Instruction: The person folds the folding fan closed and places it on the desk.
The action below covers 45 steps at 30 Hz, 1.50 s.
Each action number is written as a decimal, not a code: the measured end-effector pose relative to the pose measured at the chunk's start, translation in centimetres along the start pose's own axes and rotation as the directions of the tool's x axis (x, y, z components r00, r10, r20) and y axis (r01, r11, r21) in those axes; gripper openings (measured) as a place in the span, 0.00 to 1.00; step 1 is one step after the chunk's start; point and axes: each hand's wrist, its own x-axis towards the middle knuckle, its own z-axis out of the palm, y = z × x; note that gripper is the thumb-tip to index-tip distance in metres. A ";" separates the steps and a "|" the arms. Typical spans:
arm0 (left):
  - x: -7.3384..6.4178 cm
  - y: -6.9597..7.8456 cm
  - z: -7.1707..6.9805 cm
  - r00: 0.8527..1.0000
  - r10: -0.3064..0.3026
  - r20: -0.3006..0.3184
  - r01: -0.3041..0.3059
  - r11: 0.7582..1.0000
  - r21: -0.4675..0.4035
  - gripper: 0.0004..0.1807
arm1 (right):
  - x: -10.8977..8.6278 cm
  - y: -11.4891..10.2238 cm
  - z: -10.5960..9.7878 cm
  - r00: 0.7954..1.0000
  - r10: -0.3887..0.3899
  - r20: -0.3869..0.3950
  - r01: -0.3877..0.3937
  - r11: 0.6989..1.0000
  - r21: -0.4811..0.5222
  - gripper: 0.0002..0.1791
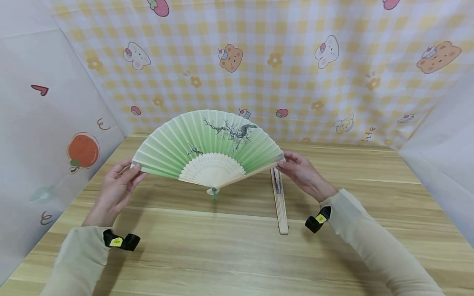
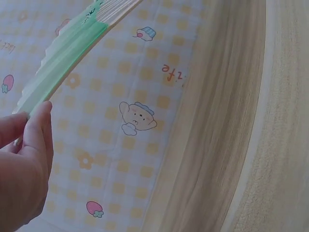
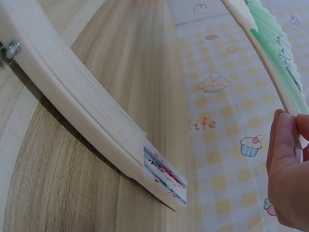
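A green folding fan [image 1: 166, 144], spread wide, is held up above the table between both hands. Its leaf fades to white at the top edge and bears a dark branch drawing; a green cord hangs from the pivot. My left hand [image 1: 116, 187] pinches the fan's left outer end between thumb and fingers, as the left wrist view also shows. At the opposite end, my right hand [image 1: 301, 174] pinches the right outer rib. Below and left of that hand lies a second, folded fan [image 1: 280, 205] with pale ribs, its upper tip hidden behind the green fan in the head view.
The wood-grain table [image 1: 222, 255] runs back to a yellow checked cloth [image 1: 296, 86] with cartoon prints. A white printed sheet [image 1: 33, 135] hangs along the left side, and another white sheet [image 1: 444, 131] along the right.
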 end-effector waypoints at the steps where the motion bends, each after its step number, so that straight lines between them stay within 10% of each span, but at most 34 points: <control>1: 0.0 0.0 0.0 1.000 0.000 0.007 0.000 1.000 0.005 0.11 | 0.0 0.0 0.0 1.000 -0.002 -0.002 0.002 1.000 0.005 0.14; 45: 0.4 -1.2 3.4 0.982 -0.097 0.159 0.080 0.990 0.112 0.12 | -1.4 -1.5 1.0 0.997 -0.068 -0.021 0.071 0.963 0.261 0.12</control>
